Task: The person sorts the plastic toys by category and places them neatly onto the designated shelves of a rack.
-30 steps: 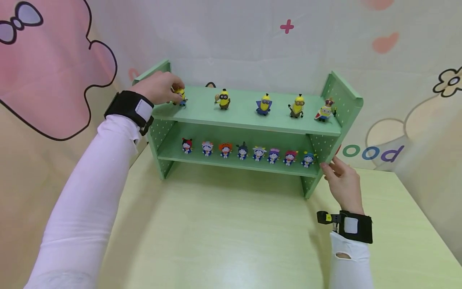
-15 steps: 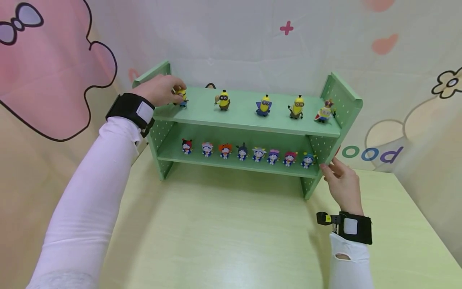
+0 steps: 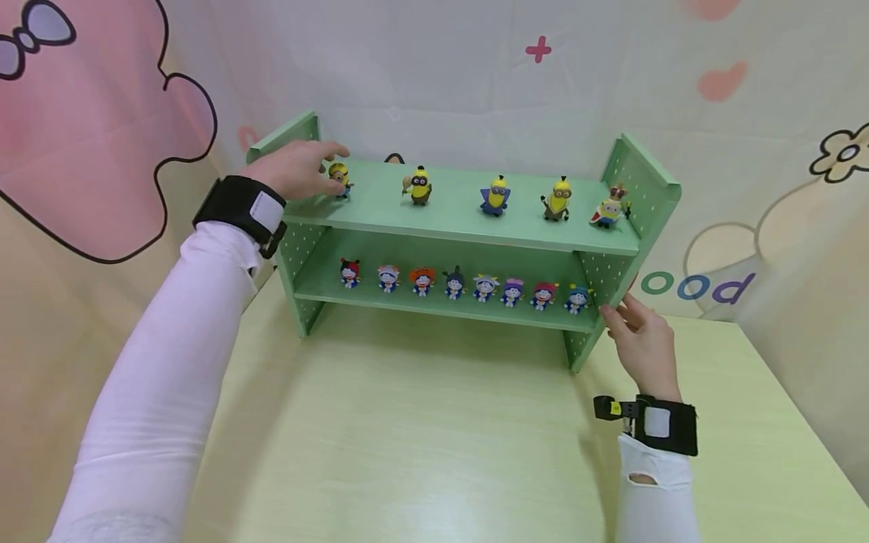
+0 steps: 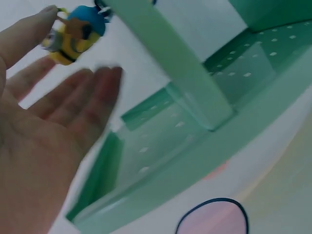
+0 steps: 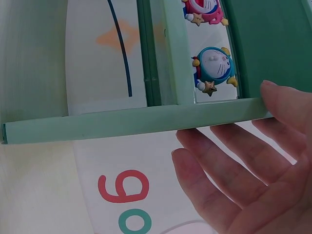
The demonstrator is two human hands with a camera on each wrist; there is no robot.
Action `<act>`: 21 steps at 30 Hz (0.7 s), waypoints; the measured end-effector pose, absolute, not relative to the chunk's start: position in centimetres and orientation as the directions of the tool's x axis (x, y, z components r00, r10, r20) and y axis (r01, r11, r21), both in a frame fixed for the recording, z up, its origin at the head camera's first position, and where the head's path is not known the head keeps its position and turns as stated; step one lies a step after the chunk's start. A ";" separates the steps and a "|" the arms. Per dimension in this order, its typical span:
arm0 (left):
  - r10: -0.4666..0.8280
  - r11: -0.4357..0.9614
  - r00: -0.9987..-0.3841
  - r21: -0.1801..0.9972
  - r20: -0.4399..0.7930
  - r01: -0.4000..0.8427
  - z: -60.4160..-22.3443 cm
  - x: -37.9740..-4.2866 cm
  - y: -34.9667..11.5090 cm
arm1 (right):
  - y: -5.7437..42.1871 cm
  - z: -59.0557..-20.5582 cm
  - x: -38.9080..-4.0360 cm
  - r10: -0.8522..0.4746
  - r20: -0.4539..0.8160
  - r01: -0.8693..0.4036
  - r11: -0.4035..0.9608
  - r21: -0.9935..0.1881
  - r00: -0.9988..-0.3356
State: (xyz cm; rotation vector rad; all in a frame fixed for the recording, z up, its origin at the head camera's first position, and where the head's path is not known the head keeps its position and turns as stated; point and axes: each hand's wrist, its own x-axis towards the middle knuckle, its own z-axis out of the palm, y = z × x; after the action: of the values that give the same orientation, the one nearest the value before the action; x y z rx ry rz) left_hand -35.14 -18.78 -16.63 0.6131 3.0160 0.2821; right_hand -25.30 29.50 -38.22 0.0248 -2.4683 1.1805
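Observation:
On the left end of the green two-tier shelf's [image 3: 380, 207] top board stands a yellow minion figure [image 3: 339, 182] in blue. My left hand [image 3: 292, 170] is around it with thumb and fingers spread apart; in the left wrist view the thumb tip is close by the figure [image 4: 73, 46], and I cannot tell whether they touch. My right hand [image 3: 645, 347] holds the front edge of the shelf's right side panel. From the right wrist view, the thumb is at that panel's edge [image 5: 122, 121] and the fingertips [image 5: 187, 138] lie along its outer face.
Several more minion figures, such as a banana-hooded one [image 3: 420, 187] and a crowned one [image 3: 611, 209], stand along the top board. Below them is a row of small blue-and-white cat figures [image 3: 485, 289]. The shelf stands on a pale table [image 3: 434, 422] against a printed cloth backdrop [image 3: 462, 83].
My left fingers have come off the minion figure and spread, leaving it standing and showing more of it. The right hand stays at the shelf's side panel.

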 end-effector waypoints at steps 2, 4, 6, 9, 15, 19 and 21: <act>0.393 0.906 -0.919 0.174 -0.013 0.385 -16.5 -34.9 -18.8 | 29.5 -38.2 -25.3 0.153 0.365 -0.188 0.643 -0.742 -0.918; 0.401 0.903 -0.916 0.167 0.001 0.395 -16.3 -34.5 -18.6 | 29.5 -38.2 -25.4 0.152 0.362 -0.187 0.642 -0.744 -0.920; 0.411 0.897 -0.911 0.166 0.022 0.409 -16.2 -34.1 -18.3 | 29.6 -38.1 -25.3 0.152 0.353 -0.180 0.640 -0.747 -0.923; 0.431 0.883 -0.900 0.176 0.060 0.435 -16.2 -33.3 -17.4 | 29.8 -38.0 -25.3 0.155 0.343 -0.168 0.645 -0.745 -0.926; 0.458 0.862 -0.881 0.184 0.120 0.473 -16.7 -32.1 -16.3 | 30.2 -37.8 -25.5 0.158 0.349 -0.171 0.646 -0.744 -0.924; 0.462 0.856 -0.876 0.187 0.141 0.482 -17.1 -31.6 -16.2 | 30.2 -37.9 -25.8 0.150 0.344 -0.170 0.648 -0.742 -0.927; 0.464 0.854 -0.874 0.192 0.143 0.484 -17.3 -31.5 -16.2 | 30.1 -37.9 -25.8 0.149 0.337 -0.164 0.651 -0.741 -0.930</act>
State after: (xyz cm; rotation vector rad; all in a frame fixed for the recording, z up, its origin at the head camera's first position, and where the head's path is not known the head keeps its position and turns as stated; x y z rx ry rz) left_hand -31.47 -16.25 -17.28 0.7981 3.1123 0.3610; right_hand -25.77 30.14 -37.93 0.0117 -2.5024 1.1750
